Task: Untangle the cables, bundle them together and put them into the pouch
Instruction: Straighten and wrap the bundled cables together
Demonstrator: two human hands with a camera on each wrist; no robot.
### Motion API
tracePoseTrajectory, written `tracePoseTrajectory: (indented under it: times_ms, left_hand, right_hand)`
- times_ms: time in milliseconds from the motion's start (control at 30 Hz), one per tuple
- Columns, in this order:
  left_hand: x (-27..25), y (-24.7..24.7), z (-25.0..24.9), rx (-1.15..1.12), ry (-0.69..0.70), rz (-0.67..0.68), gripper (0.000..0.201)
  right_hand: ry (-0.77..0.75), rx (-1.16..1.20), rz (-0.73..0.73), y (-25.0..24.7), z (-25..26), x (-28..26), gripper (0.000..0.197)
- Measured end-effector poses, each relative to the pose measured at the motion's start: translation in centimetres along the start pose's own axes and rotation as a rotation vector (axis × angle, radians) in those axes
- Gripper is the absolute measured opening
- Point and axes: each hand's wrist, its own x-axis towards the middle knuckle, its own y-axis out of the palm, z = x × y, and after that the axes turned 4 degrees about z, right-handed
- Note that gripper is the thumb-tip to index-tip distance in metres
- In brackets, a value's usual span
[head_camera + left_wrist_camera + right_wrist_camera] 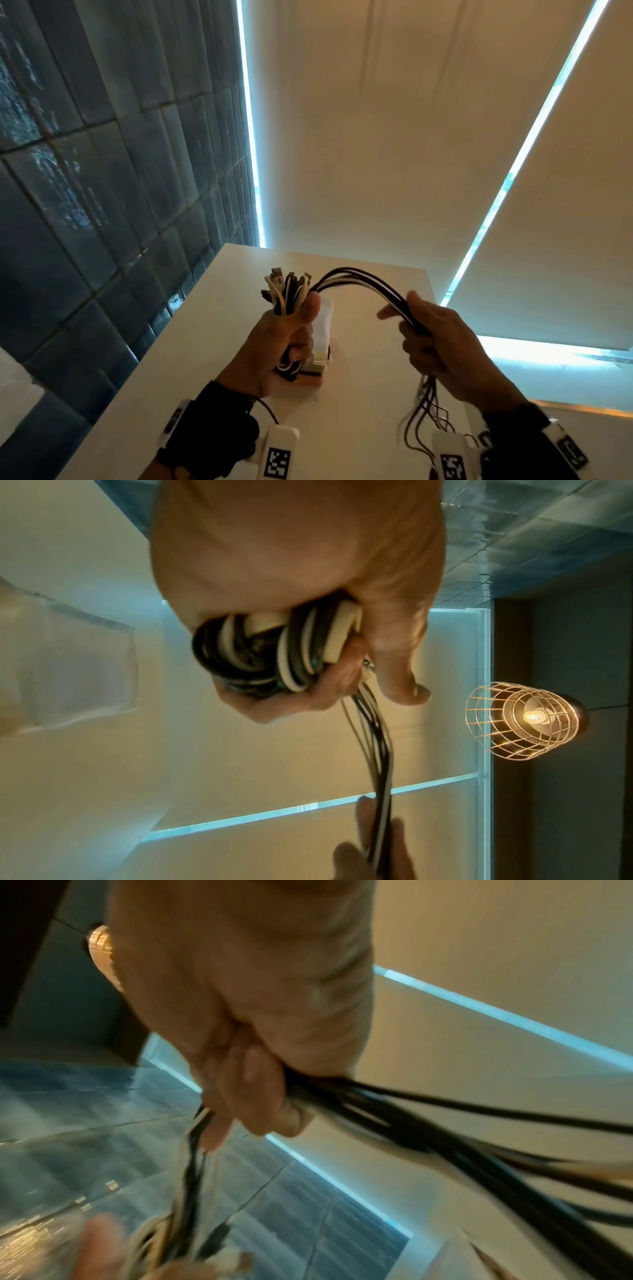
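Observation:
A bundle of black and white cables [289, 291] stands in my left hand [281, 346], which grips its coiled part in a fist; plug ends stick out above the thumb. The left wrist view shows the coils [260, 653] wrapped inside the curled fingers. From there several strands [363, 281] arch right into my right hand [431, 339], whose fingers curl round them. Loose ends [424, 411] hang below that hand. In the right wrist view the strands [428, 1123] run out blurred to the right. A clear flat pouch [323, 329] lies on the table behind my left hand.
The white table [212, 342] runs from my wrists to a far edge by the window blinds [411, 137]. A dark tiled wall [85, 205] stands at the left. A wire-cage lamp [524, 721] glows in the left wrist view.

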Motion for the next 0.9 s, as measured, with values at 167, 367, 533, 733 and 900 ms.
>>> tracePoseTrajectory:
  times_ms: [167, 367, 533, 733, 900]
  left_hand:
    - [0.7, 1.4, 0.2, 0.004, -0.008, -0.025, 0.073]
    - [0.8, 2.1, 0.9, 0.075, 0.062, -0.022, 0.092]
    - [1.2, 2.0, 0.6, -0.193, 0.014, -0.172, 0.045]
    - [1.9, 0.5, -1.6, -0.452, 0.194, -0.335, 0.027]
    - [1.6, 0.2, -2.1, -0.472, 0.309, -0.364, 0.027]
  right_hand:
    - [-0.251, -0.353, -0.218, 5.4, 1.1, 0.9, 0.034]
    - [-0.428, -0.971, -0.111, 9.2, -0.3, 2.0, 0.037]
    - [-0.436, -1.465, -0.012, 10.5, -2.1, 2.0, 0.022]
    - [-0.505, -1.151, -0.018, 10.2, -6.0, 0.7, 0.047]
    - [-0.254, -0.611, 0.057, 6.5, -9.9, -0.9, 0.022]
